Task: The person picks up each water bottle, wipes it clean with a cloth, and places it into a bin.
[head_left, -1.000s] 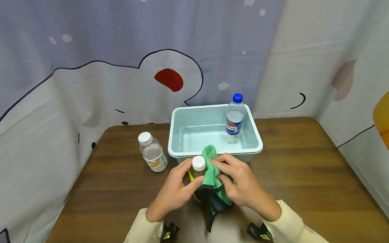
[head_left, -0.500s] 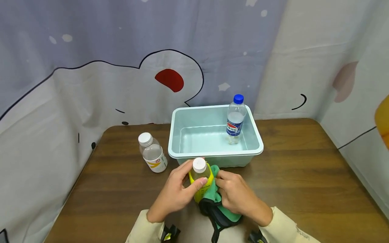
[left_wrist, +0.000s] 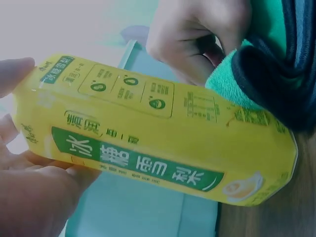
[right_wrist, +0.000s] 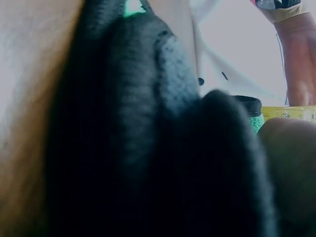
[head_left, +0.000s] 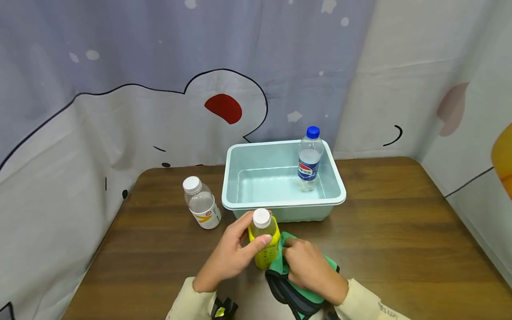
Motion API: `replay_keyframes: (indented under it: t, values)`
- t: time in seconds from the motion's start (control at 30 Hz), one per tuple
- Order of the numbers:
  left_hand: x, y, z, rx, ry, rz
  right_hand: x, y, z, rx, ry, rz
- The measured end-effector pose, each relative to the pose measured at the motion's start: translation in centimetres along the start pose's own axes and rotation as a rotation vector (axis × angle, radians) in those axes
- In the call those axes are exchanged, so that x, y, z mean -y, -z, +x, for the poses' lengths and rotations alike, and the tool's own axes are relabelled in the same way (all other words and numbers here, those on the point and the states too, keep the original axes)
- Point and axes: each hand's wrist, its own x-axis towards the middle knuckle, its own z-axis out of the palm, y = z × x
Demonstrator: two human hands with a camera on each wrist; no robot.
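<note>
My left hand [head_left: 234, 253] grips a yellow-labelled bottle [head_left: 265, 244] with a white cap, upright on the table just in front of the tub. Its label [left_wrist: 153, 133] fills the left wrist view, with my fingers [left_wrist: 34, 192] curled round it. My right hand [head_left: 308, 269] holds a green cloth [head_left: 316, 291] with a dark edge against the lower right side of the bottle. That cloth [right_wrist: 163, 148] blocks most of the right wrist view.
A pale green plastic tub [head_left: 332, 180] stands behind the hands, with a blue-capped clear bottle [head_left: 309, 158] upright in its right part. A white-capped clear bottle [head_left: 201, 203] stands left of the tub. The brown table [head_left: 400, 231] ends at curtain walls.
My right hand has slid the green cloth down from near the bottle's cap to its lower right side. The left hand keeps its grip on the bottle.
</note>
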Motion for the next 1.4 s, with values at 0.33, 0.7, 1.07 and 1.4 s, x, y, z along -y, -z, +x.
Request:
replay_keyframes:
  t: [0.33,0.7,1.07,1.4]
  values:
    - [-0.3,-0.9,0.4,-0.102,0.064,0.012,-0.3,0.4,-0.5,-0.009,-0.060,0.109]
    - [-3.4,-1.4,0.7,-0.157,0.317,0.397,-2.1,3.6,-0.9,-0.140,-0.105,0.333]
    - [-4.8,-0.8,1.3,-0.047,0.332,0.540,-2.9,8.1,0.9,-0.472,0.088,0.595]
    - [-3.8,-0.6,1.0,0.017,0.278,0.424,-2.6,9.2,2.6,-0.349,0.128,0.581]
